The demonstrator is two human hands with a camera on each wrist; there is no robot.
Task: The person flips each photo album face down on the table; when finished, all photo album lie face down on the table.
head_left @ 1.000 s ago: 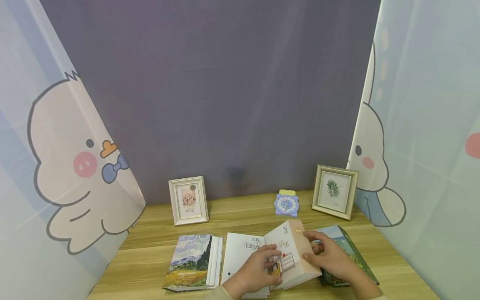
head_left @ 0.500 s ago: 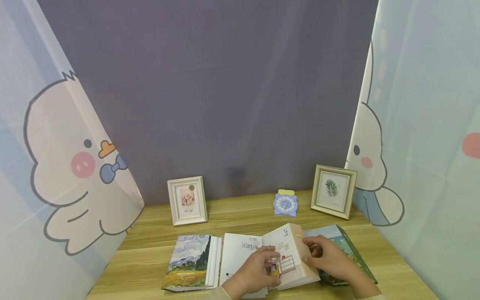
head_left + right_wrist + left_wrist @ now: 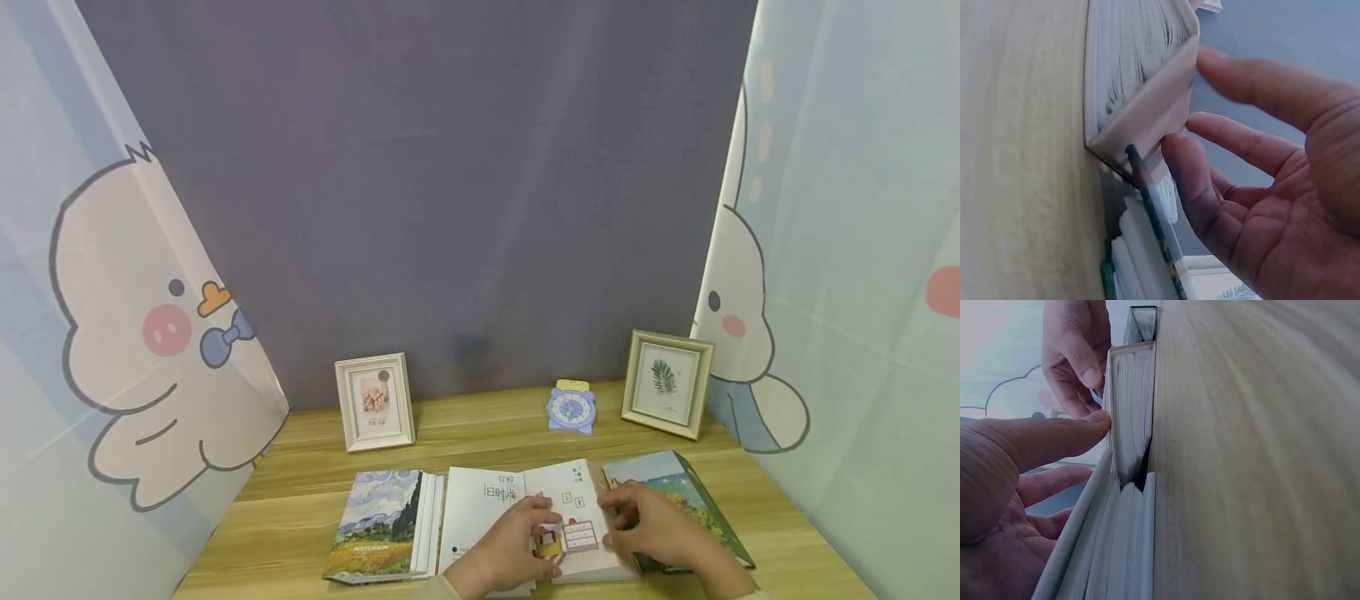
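In the head view, a white photo album (image 3: 577,479) with a drawn chest of drawers on its cover and a peach spine (image 3: 1154,106) lies at centre right. My left hand (image 3: 510,546) rests over its left side, the thumb (image 3: 1094,425) touching the cover. At the spine side is my right hand (image 3: 656,521), its thumb and fingers loosely bent at the spine's upper edge. Left of it, partly under my left hand, lies another white album (image 3: 472,500) with lettering. A landscape-cover album (image 3: 693,492) lies right, partly behind my right hand.
A painting-cover photo album (image 3: 375,525) lies at the left of the row. Behind stand a framed flower picture (image 3: 377,404), a blue clock-shaped item (image 3: 572,408) and a framed leaf picture (image 3: 667,383). A grey curtain (image 3: 420,200) closes off the wooden table (image 3: 300,483).
The peach-spined album has come down from a tilt to lie flatter, so less of its spine shows. My right hand has shifted slightly down with it; my left hand stays almost still.
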